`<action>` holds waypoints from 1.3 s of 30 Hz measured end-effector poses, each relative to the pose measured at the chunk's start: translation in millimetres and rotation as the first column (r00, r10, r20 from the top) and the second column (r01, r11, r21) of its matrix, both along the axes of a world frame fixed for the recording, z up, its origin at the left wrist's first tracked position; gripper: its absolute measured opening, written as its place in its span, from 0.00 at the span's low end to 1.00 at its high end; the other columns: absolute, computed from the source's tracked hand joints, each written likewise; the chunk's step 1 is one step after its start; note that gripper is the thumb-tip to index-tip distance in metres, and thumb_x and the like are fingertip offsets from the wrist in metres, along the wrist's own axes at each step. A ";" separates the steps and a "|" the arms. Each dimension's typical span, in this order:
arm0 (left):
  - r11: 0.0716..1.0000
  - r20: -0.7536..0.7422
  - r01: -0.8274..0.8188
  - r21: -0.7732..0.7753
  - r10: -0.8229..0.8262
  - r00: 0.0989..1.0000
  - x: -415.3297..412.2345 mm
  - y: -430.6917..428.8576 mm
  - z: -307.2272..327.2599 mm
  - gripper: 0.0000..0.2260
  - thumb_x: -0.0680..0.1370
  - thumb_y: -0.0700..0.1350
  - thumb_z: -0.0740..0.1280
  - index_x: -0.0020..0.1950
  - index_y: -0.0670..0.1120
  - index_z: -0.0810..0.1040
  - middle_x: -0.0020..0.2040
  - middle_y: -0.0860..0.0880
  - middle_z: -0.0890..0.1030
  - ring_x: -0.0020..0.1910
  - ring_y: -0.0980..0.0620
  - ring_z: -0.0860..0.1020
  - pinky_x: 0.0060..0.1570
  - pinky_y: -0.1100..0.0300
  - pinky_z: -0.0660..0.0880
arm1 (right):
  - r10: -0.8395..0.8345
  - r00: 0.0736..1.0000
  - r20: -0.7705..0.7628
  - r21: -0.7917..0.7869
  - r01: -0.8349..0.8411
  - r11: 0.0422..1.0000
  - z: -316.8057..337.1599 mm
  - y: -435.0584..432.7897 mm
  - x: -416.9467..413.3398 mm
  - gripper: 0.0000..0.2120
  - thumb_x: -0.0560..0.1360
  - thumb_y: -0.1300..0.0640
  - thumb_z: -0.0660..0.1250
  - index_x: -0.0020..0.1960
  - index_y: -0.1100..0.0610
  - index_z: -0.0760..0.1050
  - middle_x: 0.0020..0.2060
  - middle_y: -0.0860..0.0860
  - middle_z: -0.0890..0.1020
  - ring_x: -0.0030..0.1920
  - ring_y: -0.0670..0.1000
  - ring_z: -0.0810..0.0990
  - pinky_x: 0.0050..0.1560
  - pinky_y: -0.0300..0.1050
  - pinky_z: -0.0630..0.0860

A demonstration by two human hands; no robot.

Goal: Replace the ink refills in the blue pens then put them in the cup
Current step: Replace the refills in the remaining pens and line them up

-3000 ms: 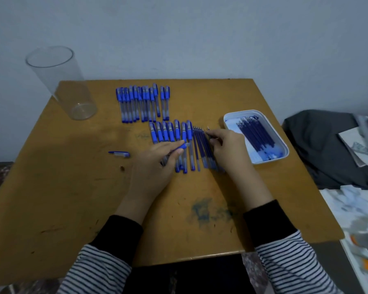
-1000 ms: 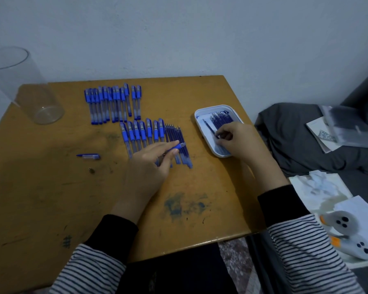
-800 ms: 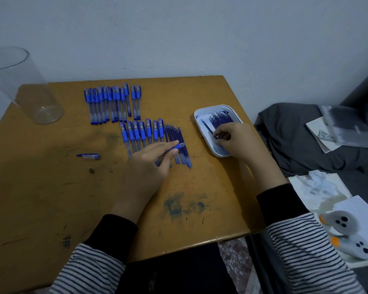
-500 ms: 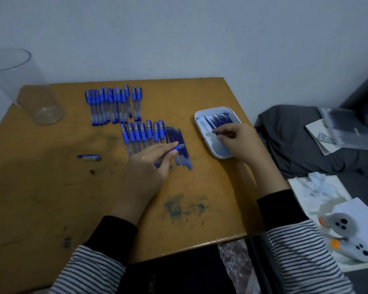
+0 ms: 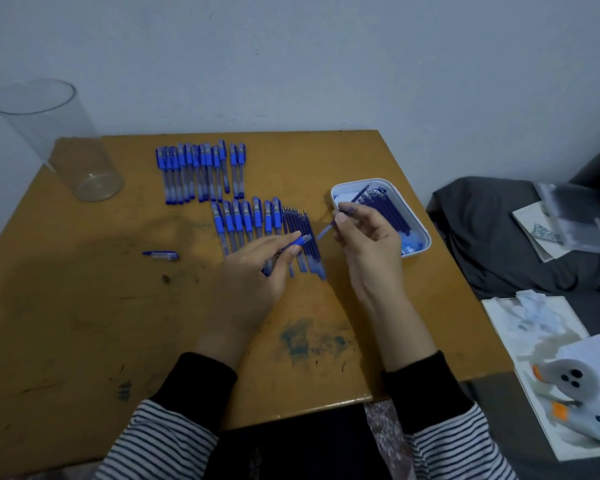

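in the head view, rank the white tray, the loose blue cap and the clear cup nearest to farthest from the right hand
1. white tray: just beyond the right hand, on its right.
2. loose blue cap: well off to the left.
3. clear cup: far left corner.

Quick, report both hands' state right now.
Left hand: closed, holding a pen barrel.
Right hand: closed, pinching a refill.

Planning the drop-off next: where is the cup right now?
In the head view, the clear cup stands upright at the far left corner of the table, left of the far row of blue pens.
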State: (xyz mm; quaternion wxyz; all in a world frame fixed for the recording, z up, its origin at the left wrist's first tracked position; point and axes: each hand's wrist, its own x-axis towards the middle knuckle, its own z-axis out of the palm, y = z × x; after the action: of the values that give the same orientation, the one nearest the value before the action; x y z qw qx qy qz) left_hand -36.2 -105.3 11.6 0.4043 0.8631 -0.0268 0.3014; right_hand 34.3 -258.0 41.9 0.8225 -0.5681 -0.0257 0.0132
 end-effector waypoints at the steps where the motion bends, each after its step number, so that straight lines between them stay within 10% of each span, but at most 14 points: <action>1: 1.000 0.001 -0.003 0.007 0.003 1.000 -0.2 -0.1 -0.2 0.14 0.80 0.49 0.67 0.63 0.47 0.82 0.53 0.52 0.85 0.53 0.58 0.81 0.56 0.64 0.78 | -0.016 1.000 -0.006 0.022 0.016 1.000 -2.1 3.7 -1.8 0.08 0.76 0.69 0.67 0.50 0.58 0.80 0.41 0.51 0.82 0.44 0.47 0.80 0.46 0.39 0.77; 27: 0.997 0.054 -0.073 0.041 0.070 0.996 2.1 1.4 -6.4 0.12 0.81 0.47 0.69 0.62 0.45 0.83 0.55 0.50 0.85 0.54 0.57 0.82 0.56 0.58 0.80 | -0.153 0.967 0.203 -0.088 0.174 0.981 -8.3 13.0 -10.0 0.06 0.75 0.68 0.70 0.48 0.58 0.80 0.41 0.47 0.83 0.44 0.44 0.80 0.49 0.39 0.78; 39: 0.995 0.072 -0.093 0.030 0.091 0.993 0.5 0.3 -2.9 0.12 0.80 0.44 0.70 0.62 0.44 0.83 0.54 0.50 0.85 0.54 0.60 0.80 0.58 0.72 0.74 | -0.063 0.943 0.328 -0.231 0.145 0.962 -8.9 22.5 -28.4 0.13 0.78 0.64 0.68 0.62 0.59 0.74 0.42 0.61 0.81 0.46 0.57 0.82 0.50 0.48 0.79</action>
State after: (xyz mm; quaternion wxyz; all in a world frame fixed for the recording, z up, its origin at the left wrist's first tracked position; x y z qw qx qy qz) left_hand -35.6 -104.9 8.7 0.3744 0.8588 -0.0062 0.3496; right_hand 5.9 -235.5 33.0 0.7283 -0.6632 -0.1254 -0.1188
